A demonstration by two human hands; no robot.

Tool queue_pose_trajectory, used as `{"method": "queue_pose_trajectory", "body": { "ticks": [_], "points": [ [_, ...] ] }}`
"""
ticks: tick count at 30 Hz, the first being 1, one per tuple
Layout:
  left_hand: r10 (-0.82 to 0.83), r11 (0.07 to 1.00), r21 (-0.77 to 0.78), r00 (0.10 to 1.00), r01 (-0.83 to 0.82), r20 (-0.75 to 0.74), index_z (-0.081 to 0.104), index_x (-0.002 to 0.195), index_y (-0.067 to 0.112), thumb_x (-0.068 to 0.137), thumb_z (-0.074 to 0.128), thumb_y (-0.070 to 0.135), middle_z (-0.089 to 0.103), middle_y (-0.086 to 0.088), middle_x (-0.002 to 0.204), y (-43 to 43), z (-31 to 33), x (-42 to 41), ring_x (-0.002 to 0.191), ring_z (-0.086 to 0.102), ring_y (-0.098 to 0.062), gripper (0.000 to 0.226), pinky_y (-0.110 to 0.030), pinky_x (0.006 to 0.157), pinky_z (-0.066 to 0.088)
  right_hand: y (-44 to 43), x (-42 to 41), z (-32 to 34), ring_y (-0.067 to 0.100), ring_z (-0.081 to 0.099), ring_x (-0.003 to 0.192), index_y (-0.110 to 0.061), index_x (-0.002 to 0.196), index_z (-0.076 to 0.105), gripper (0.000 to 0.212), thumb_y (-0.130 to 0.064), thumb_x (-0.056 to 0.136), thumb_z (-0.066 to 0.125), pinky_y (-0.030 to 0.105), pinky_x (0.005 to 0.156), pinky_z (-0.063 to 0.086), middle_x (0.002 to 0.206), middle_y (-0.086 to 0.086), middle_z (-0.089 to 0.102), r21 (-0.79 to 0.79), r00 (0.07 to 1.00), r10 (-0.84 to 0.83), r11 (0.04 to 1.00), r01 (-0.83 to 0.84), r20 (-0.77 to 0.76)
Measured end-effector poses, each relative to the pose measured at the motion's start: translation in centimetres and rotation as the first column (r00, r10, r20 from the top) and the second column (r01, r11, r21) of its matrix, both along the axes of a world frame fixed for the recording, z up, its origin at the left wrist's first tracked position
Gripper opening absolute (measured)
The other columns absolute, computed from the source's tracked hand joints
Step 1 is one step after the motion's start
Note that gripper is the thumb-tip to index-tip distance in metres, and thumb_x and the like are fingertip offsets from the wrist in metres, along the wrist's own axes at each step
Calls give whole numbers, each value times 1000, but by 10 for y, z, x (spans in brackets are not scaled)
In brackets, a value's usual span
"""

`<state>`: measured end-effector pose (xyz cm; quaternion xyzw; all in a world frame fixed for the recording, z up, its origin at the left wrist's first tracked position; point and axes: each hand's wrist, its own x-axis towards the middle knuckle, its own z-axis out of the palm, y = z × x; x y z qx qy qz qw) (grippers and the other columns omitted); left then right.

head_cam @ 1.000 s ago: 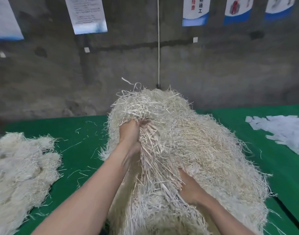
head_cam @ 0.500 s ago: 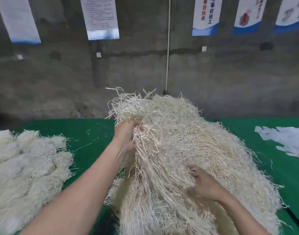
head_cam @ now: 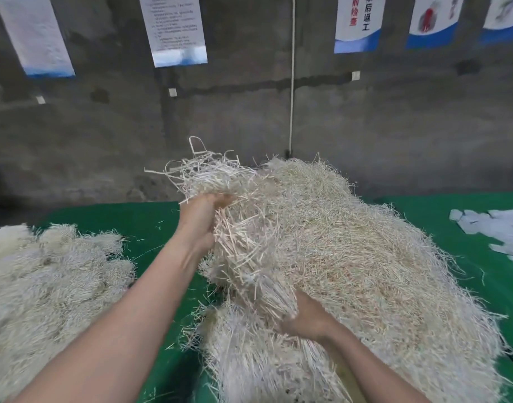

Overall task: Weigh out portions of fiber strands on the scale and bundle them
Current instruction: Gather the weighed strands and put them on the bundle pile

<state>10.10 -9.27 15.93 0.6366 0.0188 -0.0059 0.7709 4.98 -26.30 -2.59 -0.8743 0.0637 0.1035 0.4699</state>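
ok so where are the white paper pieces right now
In the head view the white paper pieces lie at the far right of the green table, just right of the big pile of fiber strands.

fiber strands (head_cam: 322,242): pale cream | table cover (head_cam: 118,219): green | wall (head_cam: 249,112): grey

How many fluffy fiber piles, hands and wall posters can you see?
Fiber piles: 2
Hands: 2
Posters: 5
Total: 9
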Motion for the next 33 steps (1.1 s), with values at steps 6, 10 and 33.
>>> {"method": "queue_pose_trajectory", "body": {
  "ticks": [6, 10, 33],
  "points": [
    [-43, 999, 23, 998, 44, -44, 61, 90, 15, 81, 58, 6, 43, -4, 140, -17, -11, 3, 133, 32, -27, 13, -57, 112, 14, 2, 5, 33, -5, 53, 100, -55, 131, 28, 87, -26, 65, 77, 8, 63, 49, 139, -12, 35, 341, 974, 183, 915, -217, 130],
    [-170, 966, 210, 982, 151, 77, 64, 96, 17, 77, 68, 13, 59, 12, 115, -21, -21, 7, 124, 46, -20, 20, -46, 110, 29, 14, 7, 13, 14, 62, 95, -21, 111, 58, 29, -15, 84, 63, 33, 90, 53, 125, 9, 57, 70, 990, 135, 988, -138, 39],
    [32, 967, 257, 994, -5, -101, 30, 140, 3, 82, 49, 2, 34, -13, 147, -65, -43, 33, 131, 35, -31, 61, -51, 109, 25, -77, -19, -25, 14, 55, 105, -28, 94, 54, 9, -31, 93, 45, 31, 99, 38, 93, -17, 47, -451, 990, 56, 893, 8, 129]
  ]
}}
